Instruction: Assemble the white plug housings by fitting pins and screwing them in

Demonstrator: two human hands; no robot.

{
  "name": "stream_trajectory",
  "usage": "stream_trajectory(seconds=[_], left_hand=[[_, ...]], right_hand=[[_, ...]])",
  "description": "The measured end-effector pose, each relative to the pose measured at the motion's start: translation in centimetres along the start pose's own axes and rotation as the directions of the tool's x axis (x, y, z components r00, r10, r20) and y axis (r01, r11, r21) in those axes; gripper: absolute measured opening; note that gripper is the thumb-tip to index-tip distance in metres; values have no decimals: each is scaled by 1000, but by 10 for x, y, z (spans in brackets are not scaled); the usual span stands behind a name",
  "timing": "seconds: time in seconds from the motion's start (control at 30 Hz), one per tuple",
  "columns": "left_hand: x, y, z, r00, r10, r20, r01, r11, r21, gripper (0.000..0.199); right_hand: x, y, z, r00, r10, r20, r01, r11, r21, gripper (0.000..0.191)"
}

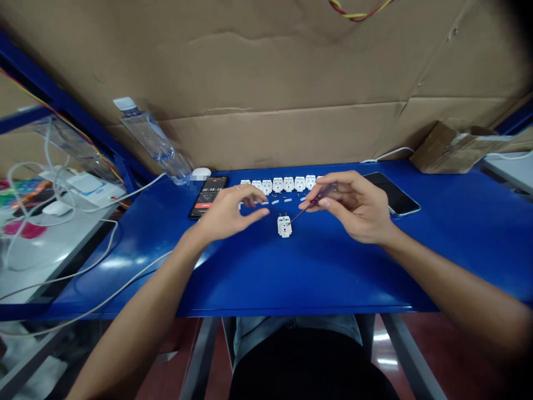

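A single white plug-like part [285,228] with two prongs lies on the blue table [300,283], between my hands. My right hand [356,205] grips a screwdriver [322,194] with a translucent purplish handle; its thin shaft slants down to the left, the tip at the white part. My left hand [233,211] hovers to the left of the part, thumb and fingers apart, with nothing held. Behind, a row of several similar white parts [288,184] stands, partly hidden by both hands. Small metal pieces [287,199] lie in front of that row.
A phone [210,194] showing a timer and a plastic bottle [156,141] are at the back left. Another phone [393,194] lies right of my right hand, with a cardboard box [445,147] behind it. White cables [120,286] cross the left side.
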State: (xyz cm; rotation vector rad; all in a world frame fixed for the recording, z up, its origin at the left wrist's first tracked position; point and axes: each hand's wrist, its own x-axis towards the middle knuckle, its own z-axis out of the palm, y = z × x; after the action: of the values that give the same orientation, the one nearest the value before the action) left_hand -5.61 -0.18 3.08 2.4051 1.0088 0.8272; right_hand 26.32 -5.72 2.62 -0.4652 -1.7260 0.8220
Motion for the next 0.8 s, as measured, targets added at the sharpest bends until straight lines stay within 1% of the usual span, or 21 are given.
stream_trajectory(seconds=[0.07, 0.1, 0.17, 0.27, 0.37, 0.43, 0.6, 0.73, 0.8], left_hand=[[0, -9, -19, 991, -133, 3, 129, 966, 224, 20], [0, -13, -25, 979, -205, 4, 195, 935, 295, 16], [1, -17, -32, 942, -334, -3, 308, 865, 397, 12], [2, -18, -30, 890, -455, -32, 416, 781, 467, 12], [1, -17, -26, 856, -516, -20, 462, 749, 475, 10], [0, -20, -27, 854, -521, 8, 459, 760, 460, 7], [-5, -35, -30, 900, -420, 113, 360, 866, 347, 11], [-8, -44, -29, 944, -303, 130, 268, 935, 234, 11], [-9, -46, -28, 947, -288, 142, 256, 943, 211, 9]], right_hand=[[1, 1, -2, 1000, -3, 4, 3, 1000, -2, 38], [1, 1, -2, 1000, -3, 7, 3, 1000, -1, 39], [1, 2, -3, 1000, 3, 12, -3, 1000, -1, 40], [0, 4, -4, 1000, 6, 5, -6, 1000, -14, 41], [-1, 5, -4, 1000, 4, 3, -4, 1000, -25, 41], [-1, 6, -4, 1000, 8, 7, -8, 999, -34, 40], [-1, 7, -5, 999, 47, -2, -47, 997, -57, 35], [-2, 8, -5, 997, 72, -7, -73, 995, -62, 33], [-2, 9, -6, 997, 78, -7, -78, 995, -64, 33]])
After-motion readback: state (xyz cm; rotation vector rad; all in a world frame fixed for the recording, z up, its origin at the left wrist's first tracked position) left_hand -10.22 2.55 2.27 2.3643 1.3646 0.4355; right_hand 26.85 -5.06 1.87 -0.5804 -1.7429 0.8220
